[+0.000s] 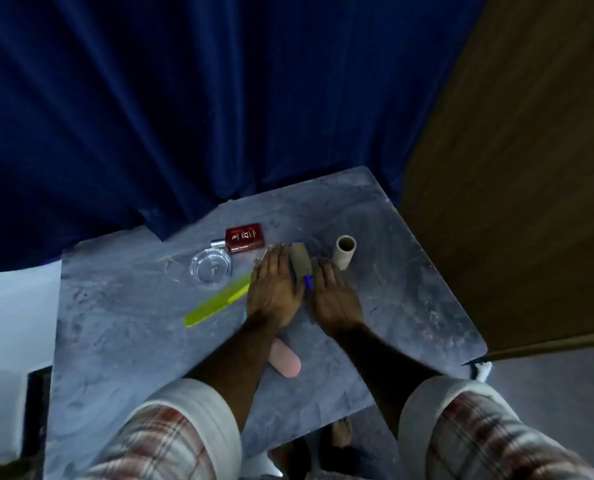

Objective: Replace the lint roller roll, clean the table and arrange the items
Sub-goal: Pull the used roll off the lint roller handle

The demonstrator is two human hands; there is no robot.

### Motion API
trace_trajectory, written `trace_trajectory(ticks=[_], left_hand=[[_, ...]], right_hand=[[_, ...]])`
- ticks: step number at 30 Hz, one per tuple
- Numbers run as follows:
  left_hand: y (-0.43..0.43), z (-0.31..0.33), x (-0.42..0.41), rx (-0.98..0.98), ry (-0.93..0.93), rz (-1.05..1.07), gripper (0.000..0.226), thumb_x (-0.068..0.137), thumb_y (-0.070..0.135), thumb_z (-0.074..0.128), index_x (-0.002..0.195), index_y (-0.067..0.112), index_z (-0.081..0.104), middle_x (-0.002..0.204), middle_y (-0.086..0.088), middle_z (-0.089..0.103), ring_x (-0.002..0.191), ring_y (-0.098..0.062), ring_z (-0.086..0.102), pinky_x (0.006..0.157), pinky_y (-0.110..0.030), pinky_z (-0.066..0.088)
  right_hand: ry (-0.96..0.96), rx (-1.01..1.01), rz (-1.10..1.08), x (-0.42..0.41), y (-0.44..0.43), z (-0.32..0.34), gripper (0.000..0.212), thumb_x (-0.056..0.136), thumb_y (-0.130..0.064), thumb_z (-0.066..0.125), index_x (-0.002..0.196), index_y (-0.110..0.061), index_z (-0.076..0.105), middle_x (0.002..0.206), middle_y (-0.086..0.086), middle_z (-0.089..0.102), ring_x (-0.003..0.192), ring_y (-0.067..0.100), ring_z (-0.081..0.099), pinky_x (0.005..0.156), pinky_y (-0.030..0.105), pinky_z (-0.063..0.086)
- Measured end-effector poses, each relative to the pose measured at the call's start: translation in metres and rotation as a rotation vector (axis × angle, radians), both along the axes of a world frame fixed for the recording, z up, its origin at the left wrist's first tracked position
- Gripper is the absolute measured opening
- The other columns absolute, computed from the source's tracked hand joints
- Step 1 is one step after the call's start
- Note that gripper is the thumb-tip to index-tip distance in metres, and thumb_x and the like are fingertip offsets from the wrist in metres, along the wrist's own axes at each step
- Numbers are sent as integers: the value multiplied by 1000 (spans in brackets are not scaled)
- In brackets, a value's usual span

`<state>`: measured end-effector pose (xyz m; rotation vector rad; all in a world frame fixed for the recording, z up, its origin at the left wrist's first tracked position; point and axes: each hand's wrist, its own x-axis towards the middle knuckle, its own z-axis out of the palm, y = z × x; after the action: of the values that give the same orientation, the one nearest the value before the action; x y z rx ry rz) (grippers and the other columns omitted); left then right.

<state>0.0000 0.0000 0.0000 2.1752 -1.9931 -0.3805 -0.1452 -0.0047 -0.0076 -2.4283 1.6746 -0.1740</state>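
Note:
A lint roller (300, 263) with a grey-brown roll and a blue handle lies on the grey table (122, 323), between my two hands. My left hand (274, 289) rests flat just left of it, fingers together and touching the roll's side. My right hand (335, 296) lies right of it, fingers against the roll; the blue handle shows between the hands. Whether either hand grips the roller is unclear. An empty cardboard core (344, 251) stands upright to the right. A pale pink roll (286, 360) lies near the front, partly under my left forearm.
A red perfume bottle (245, 237) lies at the back, a clear glass ashtray (211, 268) in front of it, and a yellow-green comb (217, 301) left of my left hand. A blue curtain (184, 98) hangs behind the table and a brown panel (513, 202) stands at right. The surface looks dusty.

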Motion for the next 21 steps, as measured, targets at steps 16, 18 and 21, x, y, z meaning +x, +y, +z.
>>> trace_trajectory(ticks=[16,18,21], left_hand=[[-6,-41,4,102,-17,-26,70,106,43,48,165,9,33,171,-14,38,164,-28,27,135,-46,17],[-6,-43,4,91,-6,-29,67,106,41,50,163,8,38,170,-14,41,164,-27,27,135,-45,17],[-6,-45,3,51,30,-14,63,106,38,51,161,8,43,168,-14,44,164,-26,28,135,-43,15]], right_hand=[[-54,203,-205,17,-35,-34,57,92,-44,59,129,-1,57,124,22,62,114,40,57,97,44,44],[-34,220,-224,14,-41,-36,57,92,-47,57,128,-3,57,124,20,63,118,39,56,99,42,42],[-5,225,-220,10,-45,-36,51,93,-46,54,123,-6,58,121,18,65,119,38,55,99,41,43]])
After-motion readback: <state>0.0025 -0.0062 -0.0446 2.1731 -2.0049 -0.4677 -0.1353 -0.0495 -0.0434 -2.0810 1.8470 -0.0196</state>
